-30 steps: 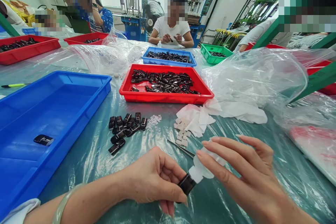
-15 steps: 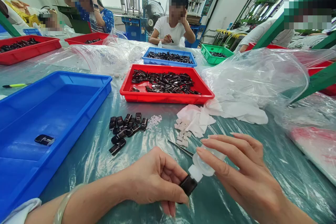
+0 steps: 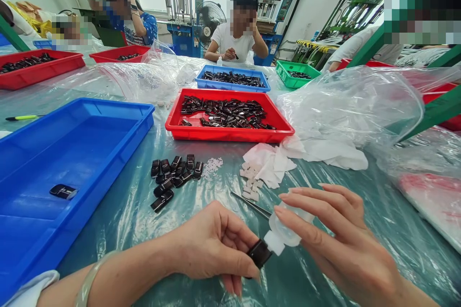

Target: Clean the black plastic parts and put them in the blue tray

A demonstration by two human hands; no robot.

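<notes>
My left hand (image 3: 219, 247) pinches a small black piece (image 3: 260, 253) between thumb and fingers, low in the middle of the view. My right hand (image 3: 334, 230) holds a translucent white bottle (image 3: 288, 225), tilted so that its white cap end points down-left at the black piece. The cap end is at the piece's right edge; whether they touch I cannot tell. Tweezers (image 3: 250, 204) lie behind the bottle. Several black pieces (image 3: 176, 175) form a loose pile ahead of my left hand, beside small pale bits (image 3: 212, 167). Larger white blocks (image 3: 251, 187) lie near a crumpled cloth (image 3: 268, 163).
A blue tray (image 3: 135, 129) with one black piece stands at left. Ahead is a red tray (image 3: 230, 133) full of black pieces, with a smaller blue tray (image 3: 232, 87) behind it. Clear plastic bags (image 3: 353, 100) cover the right side. A person (image 3: 236, 38) sits across the table.
My right hand and the bottle have shifted slightly right and down. The bottle's cap end has moved from the top of the black piece towards its right edge. My left hand is nearly still.
</notes>
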